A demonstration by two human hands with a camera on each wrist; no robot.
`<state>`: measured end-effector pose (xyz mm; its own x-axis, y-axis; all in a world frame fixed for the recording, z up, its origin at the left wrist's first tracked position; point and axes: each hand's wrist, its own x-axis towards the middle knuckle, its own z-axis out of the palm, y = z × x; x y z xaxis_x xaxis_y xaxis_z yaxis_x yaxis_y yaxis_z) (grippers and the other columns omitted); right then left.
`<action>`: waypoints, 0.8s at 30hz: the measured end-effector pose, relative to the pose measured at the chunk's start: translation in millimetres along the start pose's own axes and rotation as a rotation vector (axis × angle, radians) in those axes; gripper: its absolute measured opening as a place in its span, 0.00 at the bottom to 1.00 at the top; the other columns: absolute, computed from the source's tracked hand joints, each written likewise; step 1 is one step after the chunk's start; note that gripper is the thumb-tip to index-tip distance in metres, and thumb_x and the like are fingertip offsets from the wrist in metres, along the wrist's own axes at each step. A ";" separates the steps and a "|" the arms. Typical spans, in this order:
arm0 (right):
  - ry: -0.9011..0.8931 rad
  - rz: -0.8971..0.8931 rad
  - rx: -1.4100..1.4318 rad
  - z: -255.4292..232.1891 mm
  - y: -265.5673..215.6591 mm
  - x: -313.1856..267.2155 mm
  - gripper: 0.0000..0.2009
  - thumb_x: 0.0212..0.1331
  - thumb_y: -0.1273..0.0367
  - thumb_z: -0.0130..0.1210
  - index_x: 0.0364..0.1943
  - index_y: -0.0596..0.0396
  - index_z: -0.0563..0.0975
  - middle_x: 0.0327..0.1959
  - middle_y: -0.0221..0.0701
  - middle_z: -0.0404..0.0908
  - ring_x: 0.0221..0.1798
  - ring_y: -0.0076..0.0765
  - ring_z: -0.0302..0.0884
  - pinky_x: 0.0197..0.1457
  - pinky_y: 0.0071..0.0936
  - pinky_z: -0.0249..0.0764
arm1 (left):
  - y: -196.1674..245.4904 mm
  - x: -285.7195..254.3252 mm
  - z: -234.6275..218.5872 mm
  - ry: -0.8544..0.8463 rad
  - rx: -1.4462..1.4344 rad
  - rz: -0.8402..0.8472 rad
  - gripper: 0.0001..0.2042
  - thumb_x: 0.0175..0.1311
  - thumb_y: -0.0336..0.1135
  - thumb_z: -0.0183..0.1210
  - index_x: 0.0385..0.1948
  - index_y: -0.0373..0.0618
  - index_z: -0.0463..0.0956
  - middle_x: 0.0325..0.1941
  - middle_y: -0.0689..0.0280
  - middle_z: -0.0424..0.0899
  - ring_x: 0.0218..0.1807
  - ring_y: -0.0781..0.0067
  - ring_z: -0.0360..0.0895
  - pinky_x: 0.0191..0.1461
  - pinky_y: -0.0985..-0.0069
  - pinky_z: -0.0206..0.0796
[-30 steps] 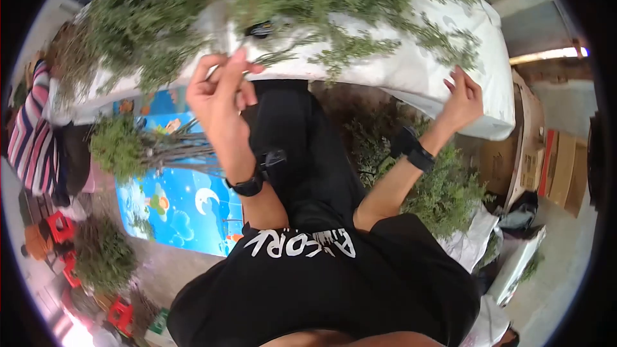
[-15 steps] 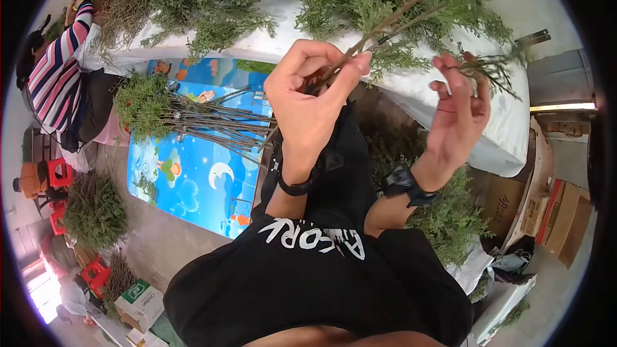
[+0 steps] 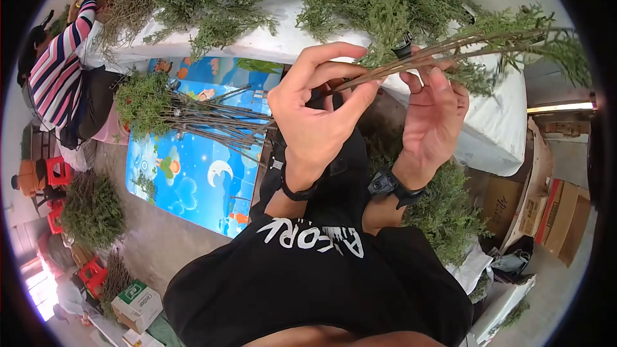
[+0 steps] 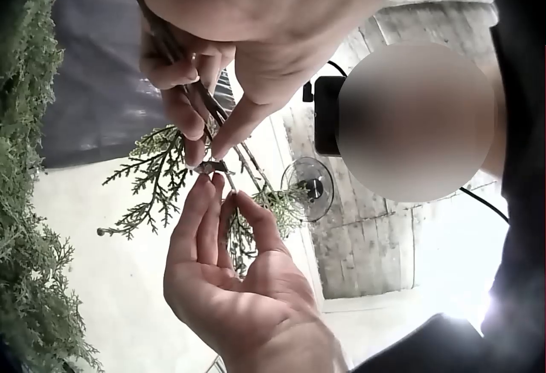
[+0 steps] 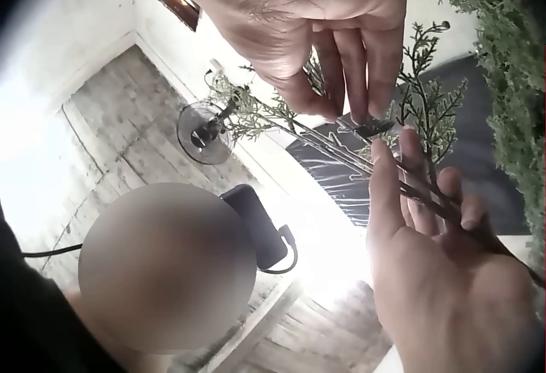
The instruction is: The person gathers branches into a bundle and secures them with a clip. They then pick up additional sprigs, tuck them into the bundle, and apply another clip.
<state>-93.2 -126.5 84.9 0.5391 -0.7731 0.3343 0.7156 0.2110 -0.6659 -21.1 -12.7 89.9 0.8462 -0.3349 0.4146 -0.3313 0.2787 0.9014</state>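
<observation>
In the head view my left hand grips a few thin brown evergreen branches by their stems; their leafy ends point right. My right hand is raised beside it, thumb and fingers pinching a small evergreen sprig. Both wrist views show the fingertips of the two hands almost meeting. Between them sits a small dark strip, close against the stems; I cannot tell what it is. The left hand keeps the stems across its palm and fingers.
Heaps of evergreen cuttings cover the white-draped table, where a black round item lies. A bundle of stems rests on a blue printed tabletop at left. More greenery and cardboard boxes stand right. Another person works far left.
The left hand first rose holding the branches, then turned them from upright toward the right. The right hand has brought its sprig leftward, close to the left fingertips.
</observation>
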 end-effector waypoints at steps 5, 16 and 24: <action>-0.011 0.008 -0.149 3.5 -5.0 -1.2 0.08 0.50 0.81 0.60 0.36 0.68 0.79 0.42 0.42 0.80 0.34 0.33 0.79 0.35 0.26 0.76 | 0.7 -1.5 -0.3 0.015 0.017 0.032 0.11 0.50 0.17 0.65 0.36 0.33 0.80 0.29 0.62 0.86 0.25 0.86 0.77 0.26 0.92 0.63; -0.173 -0.047 -0.220 -10.7 -7.1 -5.3 0.12 0.53 0.78 0.61 0.41 0.67 0.76 0.34 0.42 0.81 0.32 0.38 0.78 0.29 0.29 0.71 | -10.4 1.3 -2.7 0.053 0.078 0.350 0.10 0.40 0.20 0.68 0.28 0.38 0.84 0.28 0.63 0.87 0.22 0.81 0.78 0.19 0.88 0.58; -0.158 -0.042 -0.138 -13.1 -6.1 -6.2 0.06 0.51 0.82 0.58 0.33 0.73 0.79 0.33 0.50 0.79 0.27 0.43 0.79 0.29 0.31 0.76 | -11.9 3.2 -4.0 0.015 0.023 0.525 0.12 0.36 0.17 0.67 0.29 0.32 0.82 0.30 0.54 0.86 0.25 0.68 0.82 0.26 0.83 0.69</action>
<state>-106.7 -130.8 78.2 0.5807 -0.6739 0.4567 0.6769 0.0880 -0.7308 -12.8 -13.5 80.0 0.5696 -0.1429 0.8094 -0.7211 0.3858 0.5755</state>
